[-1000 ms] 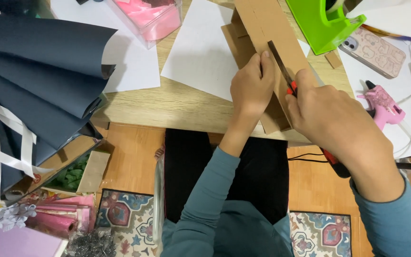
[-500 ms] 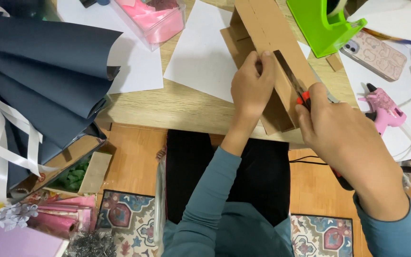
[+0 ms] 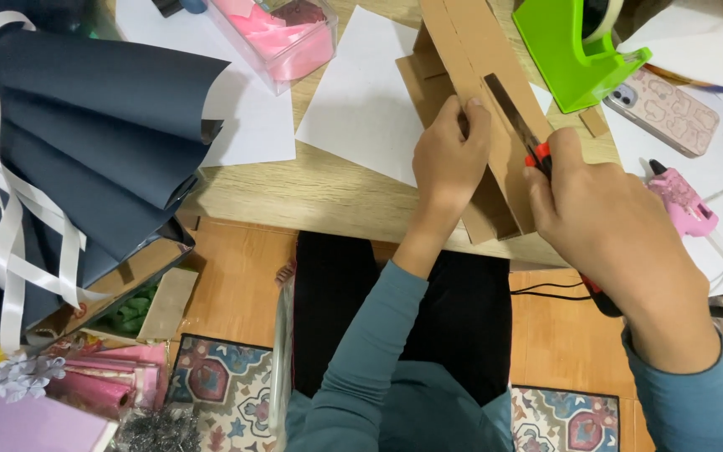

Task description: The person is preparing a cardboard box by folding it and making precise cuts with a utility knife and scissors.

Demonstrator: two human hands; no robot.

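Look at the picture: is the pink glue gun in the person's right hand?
No, the right hand grips scissors cutting cardboard; the glue gun lies beside it.

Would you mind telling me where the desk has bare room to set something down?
Bare wood lies along the front edge, between the dark paper rolls and the left hand. It is crowded right of the cardboard: tape dispenser, phone, glue gun.

2 bare hands (image 3: 449,159), long teal sleeves reaching the wrists, black trousers below.
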